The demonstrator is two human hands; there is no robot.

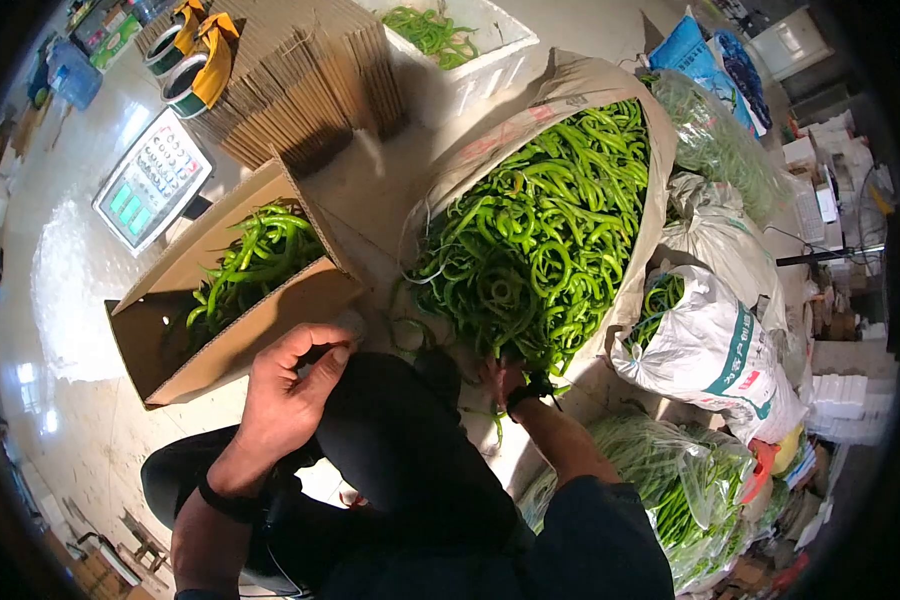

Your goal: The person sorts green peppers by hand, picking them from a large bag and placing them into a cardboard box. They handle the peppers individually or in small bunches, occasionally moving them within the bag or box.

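Note:
My left hand (295, 388) is above my knee, beside the near wall of an open cardboard box (270, 325). Its fingers are curled in toward the thumb, and whatever they may hold is hidden. Inside the box lies a pile of green chili peppers (255, 255). A large woven sack (570, 85) lies with its mouth toward me, heaped with green chili peppers (560, 215). At the lower edge of that heap is my right hand (503, 380), partly in shadow, with its fingers mostly hidden by peppers. A few loose peppers lie on the floor around it.
A digital scale (152, 180) stands behind the box, near folded cardboard (280, 100) and tape dispensers (195, 75). A white foam crate (490, 70) holds more peppers. To the right are a white sack (705, 345) and a clear plastic bag of peppers (685, 500).

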